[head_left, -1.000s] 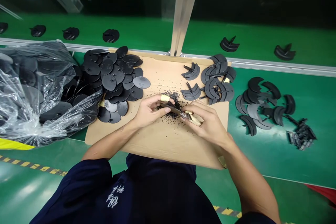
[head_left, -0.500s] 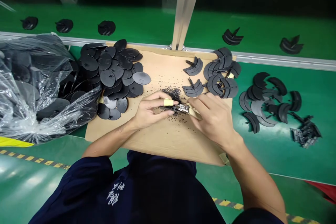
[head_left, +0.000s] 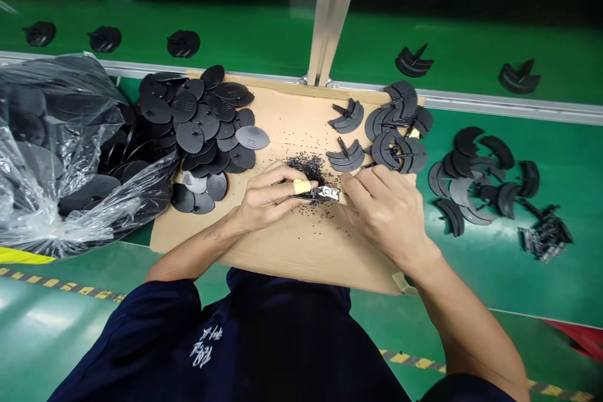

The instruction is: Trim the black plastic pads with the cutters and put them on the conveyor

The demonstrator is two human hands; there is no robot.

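Note:
Over the cardboard sheet (head_left: 282,257), my left hand (head_left: 264,198) pinches a thin black plastic piece (head_left: 305,195), seen almost edge-on. Yellow tape wraps one of its fingers. My right hand (head_left: 389,217) is closed around the pale handles of small cutting pliers (head_left: 328,193). Their metal jaws are at the black piece, close to my left fingertips; whether the jaws are closed on it I cannot tell. Just beyond lies a heap of tiny black plastic bits (head_left: 308,166), scattered across the cardboard.
Left are a pile of black oval discs (head_left: 191,137) and a clear plastic bag (head_left: 75,226) of more discs. Right are curved black parts (head_left: 348,116), more crescents (head_left: 464,191) and small black clips (head_left: 546,235). A metal post (head_left: 332,19) rises at the back.
The pliers' head and my right hand have turned slightly, and the black piece lies a little flatter. Both hands keep their grip. The whole view has shifted slightly.

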